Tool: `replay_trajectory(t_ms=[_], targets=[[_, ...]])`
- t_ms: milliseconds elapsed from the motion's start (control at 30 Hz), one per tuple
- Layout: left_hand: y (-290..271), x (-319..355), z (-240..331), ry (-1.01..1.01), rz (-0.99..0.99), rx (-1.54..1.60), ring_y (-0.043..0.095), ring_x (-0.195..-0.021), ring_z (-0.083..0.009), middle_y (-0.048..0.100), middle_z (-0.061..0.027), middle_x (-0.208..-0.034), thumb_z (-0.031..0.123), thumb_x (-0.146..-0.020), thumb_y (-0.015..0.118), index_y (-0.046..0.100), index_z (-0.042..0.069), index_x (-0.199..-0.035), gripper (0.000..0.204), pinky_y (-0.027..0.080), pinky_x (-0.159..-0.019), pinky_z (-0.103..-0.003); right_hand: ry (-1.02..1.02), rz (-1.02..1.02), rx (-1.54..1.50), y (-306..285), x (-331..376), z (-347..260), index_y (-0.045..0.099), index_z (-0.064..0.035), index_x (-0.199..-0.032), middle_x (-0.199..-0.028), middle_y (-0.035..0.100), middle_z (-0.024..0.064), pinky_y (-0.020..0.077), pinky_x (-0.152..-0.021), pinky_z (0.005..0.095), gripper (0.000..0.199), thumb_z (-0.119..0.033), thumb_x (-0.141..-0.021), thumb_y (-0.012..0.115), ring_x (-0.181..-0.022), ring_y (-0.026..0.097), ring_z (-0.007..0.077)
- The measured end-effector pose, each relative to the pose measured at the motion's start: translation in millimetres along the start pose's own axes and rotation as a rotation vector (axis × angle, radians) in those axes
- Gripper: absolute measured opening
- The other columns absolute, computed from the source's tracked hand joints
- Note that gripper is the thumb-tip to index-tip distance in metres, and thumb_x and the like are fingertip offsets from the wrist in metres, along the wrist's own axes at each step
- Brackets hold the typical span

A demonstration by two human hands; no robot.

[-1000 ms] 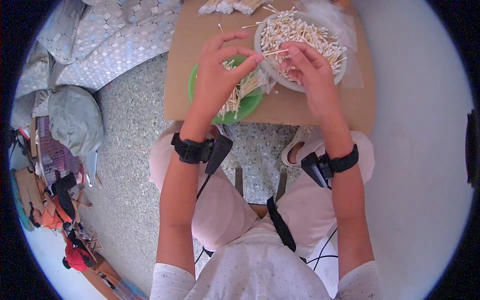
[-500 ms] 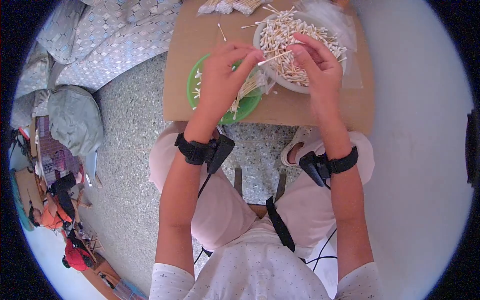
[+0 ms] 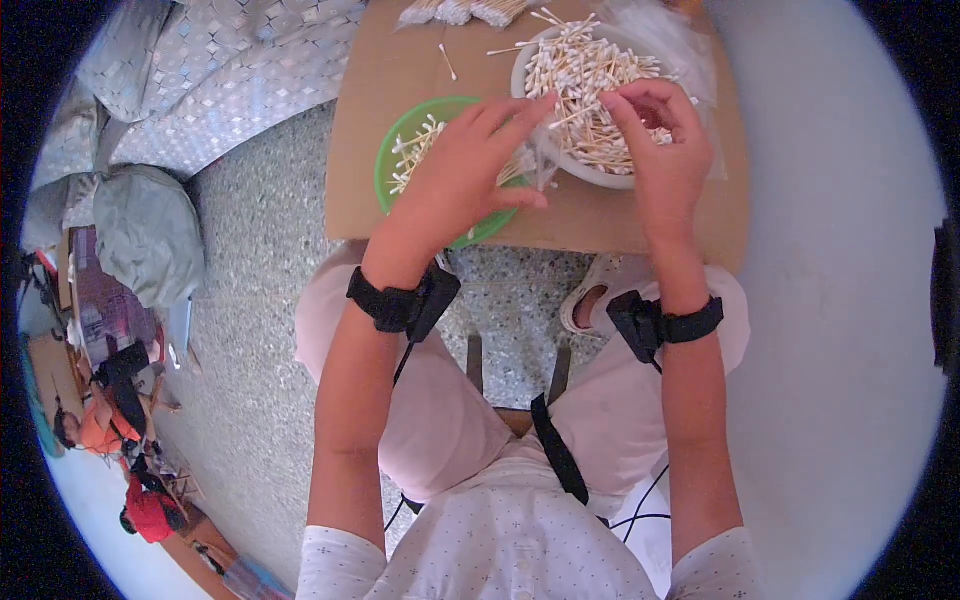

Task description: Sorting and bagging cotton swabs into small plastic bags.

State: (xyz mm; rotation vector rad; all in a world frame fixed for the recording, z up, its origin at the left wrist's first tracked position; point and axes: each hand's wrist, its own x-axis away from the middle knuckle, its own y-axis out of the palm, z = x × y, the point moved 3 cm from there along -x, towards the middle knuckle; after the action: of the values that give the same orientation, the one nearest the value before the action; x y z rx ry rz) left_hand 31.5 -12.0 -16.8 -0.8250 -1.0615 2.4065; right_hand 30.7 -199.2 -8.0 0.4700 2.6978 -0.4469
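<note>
The left hand [image 3: 455,175] now spreads its previously pinched fingers over the green bowl [image 3: 384,170]; whether the right hand [image 3: 672,175] grips anything is unclear.

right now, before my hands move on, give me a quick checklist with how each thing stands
1. White round bowl upright on the flat brown cardboard: ok; the white round bowl is heaped with white-tipped wooden cotton swabs.
2. Green round plastic bowl resting on the cardboard: ok, partly covered by the left hand.
3. Left hand open: ok, thumb spread away from the fingers.
4. Swab in the right hand: cannot tell; its fingers are curled.
5. Cardboard free of stray swabs: not ok; a single loose swab lies beyond the green bowl.
</note>
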Motion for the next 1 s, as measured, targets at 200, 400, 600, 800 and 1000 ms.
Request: replay_trajectory(t_ms=[200, 400, 600, 800, 1000], targets=[[1.4, 0.1, 2.5, -0.09, -0.018, -0.003, 0.05, -0.114, -0.0346, 0.055, -0.0158, -0.123, 0.03, -0.072, 0.074, 0.049, 0.012, -0.132, 0.067, 0.038, -0.098, -0.041, -0.004, -0.159, 0.0, 8.8, 7.1, -1.1, 0.067, -0.0052, -0.084, -0.079, 0.066, 0.0017, 0.0479, -0.065, 0.0242, 0.012, -0.012, -0.077, 0.073, -0.069, 0.06, 0.0097], [1.7, -1.6, 5.5, -0.103, 0.033, -0.014, 0.053, -0.11, -0.0338, 0.058, -0.0156, -0.118, 0.025, -0.073, 0.074, 0.052, 0.012, -0.129, 0.062, 0.04, -0.096, -0.041, -0.076, -0.307, 0.106, 23.2, 14.3, 1.0, 0.067, -0.0048, -0.083, -0.08, 0.067, 0.0074, 0.0493, -0.067, 0.0317, 0.015, -0.019, -0.079, 0.07, -0.07, 0.063, 0.0202], [2.6, 0.1, 4.1, -0.159, 0.021, -0.036, 0.057, -0.102, -0.035, 0.061, -0.0149, -0.111, 0.026, -0.073, 0.074, 0.05, 0.016, -0.132, 0.064, 0.044, -0.089, -0.042, -0.283, -0.461, 0.165, 24.4, 15.9, 3.7, 0.068, -0.0037, -0.084, -0.083, 0.067, 0.0094, 0.048, -0.075, 0.0373, 0.02, -0.023, -0.085, 0.063, -0.079, 0.063, 0.0272], [-6.4, -1.2, 7.0, -0.06, 0.065, -0.124, 0.057, -0.101, -0.0328, 0.062, -0.0127, -0.108, 0.037, -0.068, 0.075, 0.048, 0.02, -0.134, 0.073, 0.041, -0.088, -0.041, -0.128, -0.134, 0.129, -7.0, -4.8, 12.6, 0.07, -0.0065, -0.089, -0.09, 0.067, 0.009, 0.0476, -0.076, 0.0361, 0.018, -0.023, -0.085, 0.064, -0.083, 0.062, 0.0269], [-13.0, -3.7, 5.2, 0.005, 0.18, -0.118, 0.058, -0.1, -0.0274, 0.065, -0.0071, -0.103, 0.035, -0.071, 0.073, 0.056, 0.018, -0.125, 0.059, 0.039, -0.091, -0.039, -0.176, -0.102, 0.742, -25.0, -11.2, 20.9, 0.07, -0.0114, -0.088, -0.09, 0.066, 0.0063, 0.0476, -0.074, 0.0363, 0.016, -0.025, -0.079, 0.069, -0.083, 0.061, 0.026]])
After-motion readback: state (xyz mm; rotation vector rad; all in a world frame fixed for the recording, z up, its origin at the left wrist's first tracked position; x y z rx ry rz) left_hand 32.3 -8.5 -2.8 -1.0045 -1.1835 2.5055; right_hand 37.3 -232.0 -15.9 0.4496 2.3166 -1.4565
